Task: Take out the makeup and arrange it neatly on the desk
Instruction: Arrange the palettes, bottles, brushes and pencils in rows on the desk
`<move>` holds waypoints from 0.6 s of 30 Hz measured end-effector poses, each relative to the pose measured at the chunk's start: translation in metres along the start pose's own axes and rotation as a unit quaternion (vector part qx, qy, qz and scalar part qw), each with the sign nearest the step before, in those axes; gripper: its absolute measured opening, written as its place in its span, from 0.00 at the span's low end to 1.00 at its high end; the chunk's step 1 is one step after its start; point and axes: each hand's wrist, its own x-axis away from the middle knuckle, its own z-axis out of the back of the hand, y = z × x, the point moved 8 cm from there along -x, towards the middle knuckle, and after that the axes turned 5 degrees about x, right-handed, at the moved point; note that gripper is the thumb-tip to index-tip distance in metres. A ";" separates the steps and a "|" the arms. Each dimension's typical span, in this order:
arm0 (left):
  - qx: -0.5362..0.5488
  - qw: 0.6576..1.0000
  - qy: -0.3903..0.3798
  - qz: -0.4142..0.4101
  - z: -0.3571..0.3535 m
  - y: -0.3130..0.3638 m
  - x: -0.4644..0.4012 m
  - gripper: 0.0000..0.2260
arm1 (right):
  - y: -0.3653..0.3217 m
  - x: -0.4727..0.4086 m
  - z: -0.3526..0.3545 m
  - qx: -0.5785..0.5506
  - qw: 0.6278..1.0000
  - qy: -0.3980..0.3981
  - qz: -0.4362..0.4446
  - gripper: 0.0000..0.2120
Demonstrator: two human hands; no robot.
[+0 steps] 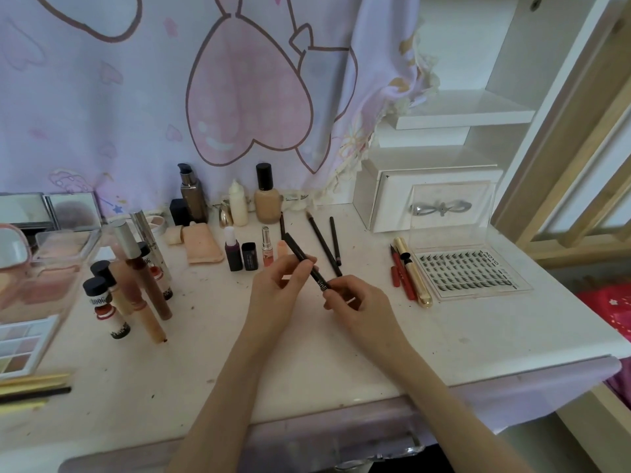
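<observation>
My white desk (307,353) carries the foundation bottle (266,196) at the back; left of it a pump bottle (191,194), right of it two black pencils (327,242) and the lash tray (467,273).

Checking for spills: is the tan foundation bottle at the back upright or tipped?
Upright: the foundation bottle stands on its base on the desk, black cap on top.

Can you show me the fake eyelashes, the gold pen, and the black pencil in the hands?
fake eyelashes (464,272): head view, lash rows.
gold pen (415,274): head view, barrel middle.
black pencil (302,256): head view, upper shaft.
</observation>
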 end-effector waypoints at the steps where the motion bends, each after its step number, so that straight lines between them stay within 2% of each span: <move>1: 0.014 1.000 0.001 -0.003 0.000 0.002 0.001 0.08 | -0.001 0.000 -0.001 0.010 1.000 -0.003 0.005 0.08; 3: 0.039 0.999 0.003 -0.007 -0.001 0.004 0.003 0.08 | -0.002 0.001 -0.002 0.012 1.000 -0.013 0.009 0.08; 6: 0.111 0.993 0.025 0.012 0.001 -0.001 0.003 0.06 | 0.001 0.000 0.002 -0.045 0.999 -0.013 -0.002 0.08; 9: 0.192 0.979 0.056 0.039 0.008 -0.009 0.002 0.03 | 0.015 0.000 0.011 -0.193 0.979 0.017 -0.059 0.06; 11: 0.204 0.976 0.058 0.050 0.010 -0.012 0.002 0.03 | 0.023 0.000 0.014 -0.297 0.950 0.031 -0.094 0.06; 12: 0.190 0.979 0.047 0.052 0.010 -0.012 0.002 0.03 | 0.024 0.001 0.015 -0.315 0.943 0.035 -0.099 0.07; 14: 0.147 0.988 0.009 0.045 0.005 -0.010 0.003 0.03 | 0.018 0.001 0.018 -0.241 0.967 0.030 -0.073 0.08; 16: 0.125 0.991 -0.020 0.035 0.000 -0.007 0.006 0.03 | 0.006 0.003 0.011 -0.089 0.996 -0.012 -0.017 0.08; 18: 0.101 0.994 -0.030 0.027 -0.001 -0.006 0.006 0.03 | 0.000 0.006 -0.003 0.015 0.998 -0.062 0.025 0.07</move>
